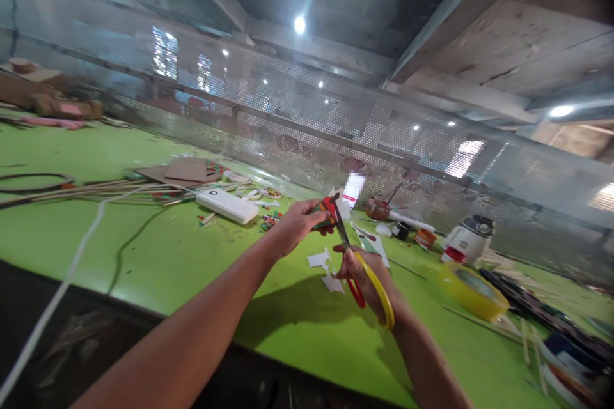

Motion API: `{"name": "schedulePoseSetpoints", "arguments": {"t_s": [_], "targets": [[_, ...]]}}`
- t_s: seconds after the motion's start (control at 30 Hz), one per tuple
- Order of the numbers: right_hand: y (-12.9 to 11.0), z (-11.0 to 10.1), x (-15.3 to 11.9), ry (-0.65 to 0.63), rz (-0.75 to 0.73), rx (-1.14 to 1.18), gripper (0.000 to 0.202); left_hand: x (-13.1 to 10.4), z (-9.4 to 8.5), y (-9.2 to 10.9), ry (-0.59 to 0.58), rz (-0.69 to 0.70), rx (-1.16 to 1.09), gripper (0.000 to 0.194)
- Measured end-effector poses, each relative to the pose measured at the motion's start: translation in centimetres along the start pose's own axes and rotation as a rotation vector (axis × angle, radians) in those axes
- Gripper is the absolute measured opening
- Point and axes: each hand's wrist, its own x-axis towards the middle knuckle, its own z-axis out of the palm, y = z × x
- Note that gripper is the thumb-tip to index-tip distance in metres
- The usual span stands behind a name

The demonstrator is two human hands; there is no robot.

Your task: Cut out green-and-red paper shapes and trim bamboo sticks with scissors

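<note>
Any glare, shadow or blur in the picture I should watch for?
Head view: the ceiling light glares; head view: shadow darkens the green table between left forearm and right hand; head view: yellow tape roll looks smeared, white panel beyond left hand pixelated.

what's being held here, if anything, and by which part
Right grip: scissors, by the yellow and red handles. Left grip: a small red and green piece, by its left side, under the thumb; the underside of the hold is hidden.

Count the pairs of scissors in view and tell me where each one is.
1: the yellow-and-red-handled scissors, in the right hand, blades at the red-and-green piece held by the left hand. Others may be hidden.
</note>
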Motion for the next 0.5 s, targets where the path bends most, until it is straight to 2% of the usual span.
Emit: {"name": "schedulePoseSetpoints", "arguments": {"t_s": [0.27,0.5], "targets": [[0.11,-0.06,-0.14,0.005,-0.027,-0.047,0.059,0.1,0.08,-0.06,-0.006,0.037,0.051,0.013],[0.11,0.06,-0.08,0.007,-0.028,-0.054,0.055,-0.01,0.28,0.03,0.014,0.035,0.088,0.013]]}}
